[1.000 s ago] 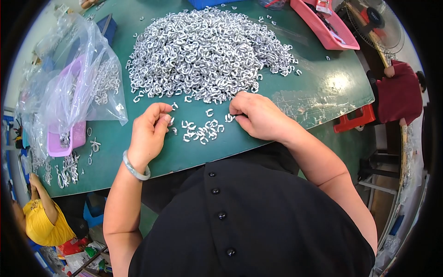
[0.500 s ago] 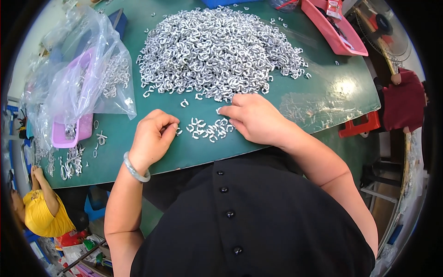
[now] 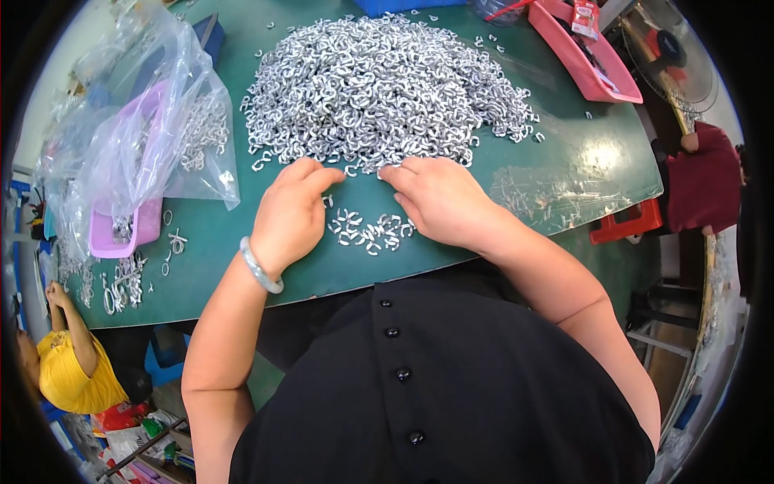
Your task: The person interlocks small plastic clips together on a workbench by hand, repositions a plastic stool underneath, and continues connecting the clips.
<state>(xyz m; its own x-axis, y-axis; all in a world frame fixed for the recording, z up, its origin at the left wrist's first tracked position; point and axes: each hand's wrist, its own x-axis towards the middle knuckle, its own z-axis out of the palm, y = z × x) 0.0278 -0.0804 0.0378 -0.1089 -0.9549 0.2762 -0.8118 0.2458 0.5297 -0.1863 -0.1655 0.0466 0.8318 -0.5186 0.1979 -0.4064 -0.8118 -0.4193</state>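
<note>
The top (image 3: 500, 371) was plain and black. Four round, glossy black buttons (image 3: 403, 374) ran down its front, with a seam (image 3: 379, 355) just left of the buttons. Well left of the buttons, a smooth, pale grey-green bangle (image 3: 257, 270) circled the left wrist (image 3: 278, 252). Both forearms (image 3: 222, 339) were sleeveless.

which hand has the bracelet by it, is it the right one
No, the bracelet sits at the base of the left hand, and none shows at the right hand.
</note>
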